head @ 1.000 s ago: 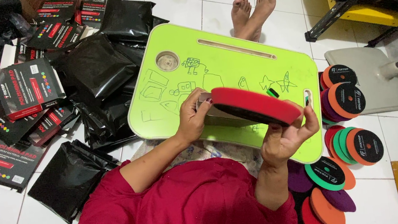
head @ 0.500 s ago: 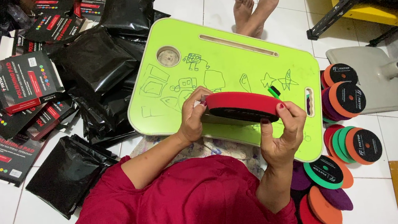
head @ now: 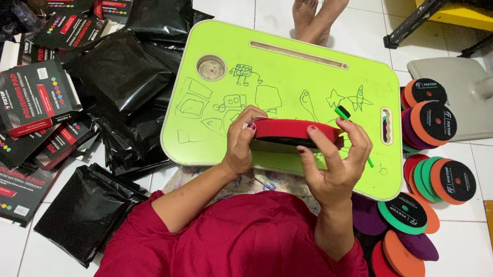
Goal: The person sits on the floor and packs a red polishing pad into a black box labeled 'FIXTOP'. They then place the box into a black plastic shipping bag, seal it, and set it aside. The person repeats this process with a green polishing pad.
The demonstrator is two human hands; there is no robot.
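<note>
Right hand: the right hand (head: 332, 162) curls its fingers over the near edge of a red round foam pad (head: 296, 131), gripping it.
Left hand: the left hand (head: 241, 142) clamps the pad's left rim, fingers closed on it.
Pad: held edge-on, just above the lime-green plastic lap table (head: 290, 83).
Risk: a slack grip could likely drop the pad onto the green marker (head: 348, 121) beneath it.
Right side: stacked multicoloured foam discs (head: 430, 125) could topple if bumped.
Far left: black plastic bags (head: 119, 72) and printed cardboard boxes (head: 31, 96).
</note>
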